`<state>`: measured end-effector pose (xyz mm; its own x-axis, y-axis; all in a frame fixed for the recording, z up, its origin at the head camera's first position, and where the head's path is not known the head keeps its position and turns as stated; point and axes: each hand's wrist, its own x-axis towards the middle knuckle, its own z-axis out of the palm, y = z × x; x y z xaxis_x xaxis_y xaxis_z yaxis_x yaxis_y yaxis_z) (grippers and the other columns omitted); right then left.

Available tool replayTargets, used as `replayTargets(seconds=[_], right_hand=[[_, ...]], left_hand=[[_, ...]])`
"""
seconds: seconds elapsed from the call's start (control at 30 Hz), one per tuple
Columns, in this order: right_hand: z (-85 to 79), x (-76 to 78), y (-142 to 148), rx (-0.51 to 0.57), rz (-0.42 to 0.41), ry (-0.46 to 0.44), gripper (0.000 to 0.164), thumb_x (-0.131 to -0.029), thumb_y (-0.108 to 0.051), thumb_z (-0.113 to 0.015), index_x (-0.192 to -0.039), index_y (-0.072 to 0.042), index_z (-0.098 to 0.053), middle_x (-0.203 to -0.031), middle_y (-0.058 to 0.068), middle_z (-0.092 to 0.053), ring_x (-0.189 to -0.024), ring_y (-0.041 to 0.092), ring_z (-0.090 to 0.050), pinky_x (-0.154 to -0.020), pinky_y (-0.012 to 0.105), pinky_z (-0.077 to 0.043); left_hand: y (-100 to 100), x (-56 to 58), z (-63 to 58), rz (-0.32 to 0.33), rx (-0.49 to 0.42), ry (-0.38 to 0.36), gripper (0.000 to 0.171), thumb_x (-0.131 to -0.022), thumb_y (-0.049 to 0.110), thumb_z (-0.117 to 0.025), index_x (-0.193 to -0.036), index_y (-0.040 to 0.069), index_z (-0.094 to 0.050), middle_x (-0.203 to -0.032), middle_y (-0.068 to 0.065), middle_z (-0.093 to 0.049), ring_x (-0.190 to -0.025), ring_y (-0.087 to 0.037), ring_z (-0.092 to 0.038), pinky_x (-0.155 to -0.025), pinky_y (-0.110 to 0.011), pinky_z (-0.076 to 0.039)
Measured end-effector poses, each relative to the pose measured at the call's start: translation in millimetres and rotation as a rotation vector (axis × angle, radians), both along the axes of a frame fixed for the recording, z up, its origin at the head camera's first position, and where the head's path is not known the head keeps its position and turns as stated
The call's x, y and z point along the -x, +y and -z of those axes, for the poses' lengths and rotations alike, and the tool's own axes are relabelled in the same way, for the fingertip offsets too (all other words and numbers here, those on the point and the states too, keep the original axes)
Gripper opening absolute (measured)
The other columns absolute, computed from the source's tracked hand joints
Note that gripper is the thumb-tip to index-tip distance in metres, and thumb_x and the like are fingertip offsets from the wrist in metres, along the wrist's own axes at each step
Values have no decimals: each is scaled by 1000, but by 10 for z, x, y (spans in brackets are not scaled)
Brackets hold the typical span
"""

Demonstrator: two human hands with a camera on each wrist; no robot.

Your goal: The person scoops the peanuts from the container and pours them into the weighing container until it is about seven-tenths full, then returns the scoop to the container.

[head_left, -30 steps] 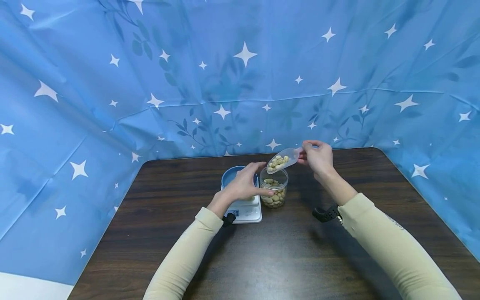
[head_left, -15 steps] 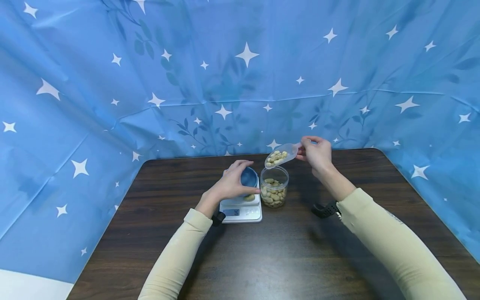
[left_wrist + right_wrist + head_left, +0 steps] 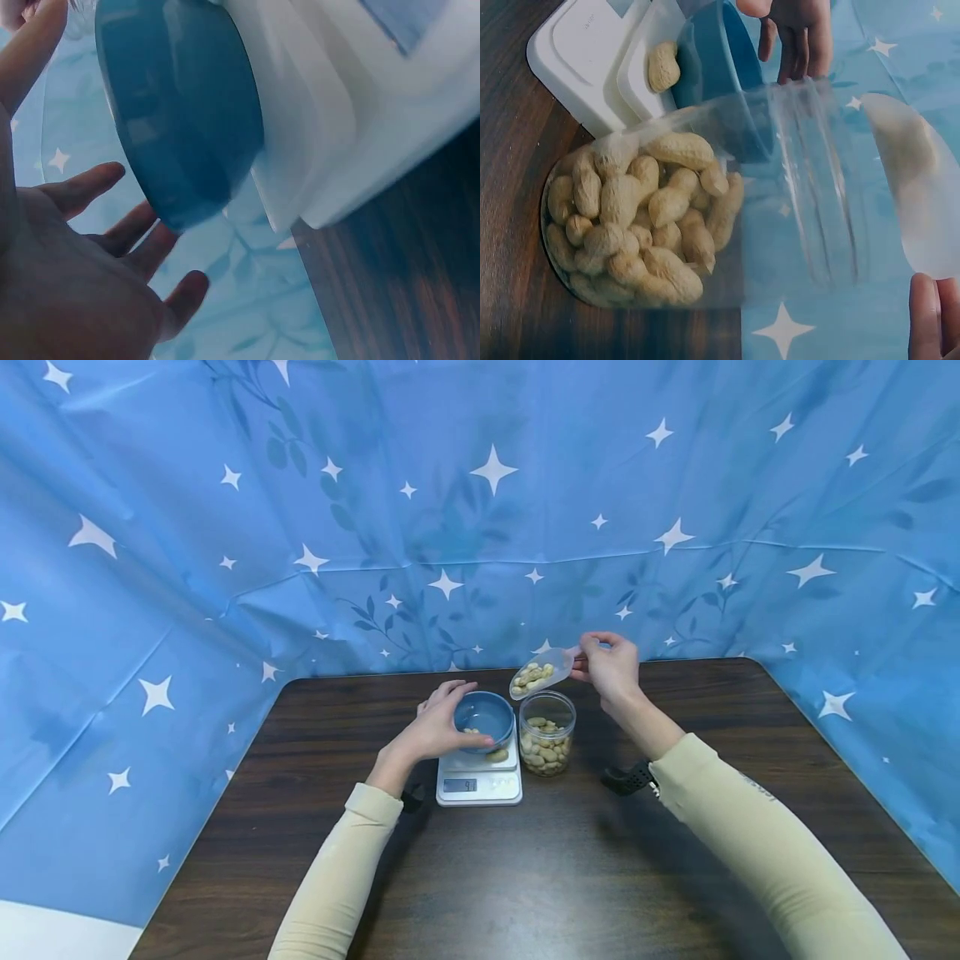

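A blue bowl (image 3: pixel 487 714) with a few peanuts inside stands on a white kitchen scale (image 3: pixel 491 789). My left hand (image 3: pixel 438 727) is at the bowl's left side, thumb in front and fingers behind. In the left wrist view its fingers (image 3: pixel 184 300) are spread, some reaching the bowl's rim; firm contact is unclear. My right hand (image 3: pixel 611 668) pinches the handle of a translucent scoop (image 3: pixel 553 667) loaded with peanuts. The scoop is tilted left, above the back of an open clear jar (image 3: pixel 547 752) partly filled with unshelled peanuts (image 3: pixel 645 225).
One peanut (image 3: pixel 663 66) lies on the scale platform beside the bowl. The jar stands close to the scale's right side. Underneath is a dark wooden table (image 3: pixel 570 877), with a blue star-patterned curtain (image 3: pixel 375 510) behind its far edge.
My left hand has moved left from beside the jar to around the bowl. My right hand has shifted left with the loaded scoop. The bowl's inside has come into view.
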<state>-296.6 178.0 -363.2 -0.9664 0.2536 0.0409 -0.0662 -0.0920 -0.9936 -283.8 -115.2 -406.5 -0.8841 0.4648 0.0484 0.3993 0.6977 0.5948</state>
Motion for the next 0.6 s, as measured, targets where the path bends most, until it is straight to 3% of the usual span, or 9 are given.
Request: replayTargets(seconds=[0.17,0.37,0.6], right_hand=[[54,37,-120,-32,12,-4,34,-107,-16,-54,-132,7,-54,-81,4,-69,-67,11,-69,-71,31,-60],[94,68,-254,-74,25,7,35,-107,-16,-53,-133,7,-55,-86,12,-70,-67,12,-69,-66,29,-60],[115,74,-359,-187,42,26,31,-107,-18,-55,-129,4,-60,-92,20,-72,-68,14,-69,-68,35,-61]], left_hand=[[-81,7,27,-6,35,-49,109,-78,52,-86,-164,16,-29,-163,-16,-27,-149,-35,-27,-115,-63,-18],[-122,18,36,-11,68,-93,114,-79,55,-85,-165,15,-23,-163,-16,-27,-148,-35,-29,-116,-63,-19],[-128,19,44,-12,78,-127,118,-78,58,-84,-165,12,-19,-164,-18,-26,-147,-35,-31,-116,-62,-21]])
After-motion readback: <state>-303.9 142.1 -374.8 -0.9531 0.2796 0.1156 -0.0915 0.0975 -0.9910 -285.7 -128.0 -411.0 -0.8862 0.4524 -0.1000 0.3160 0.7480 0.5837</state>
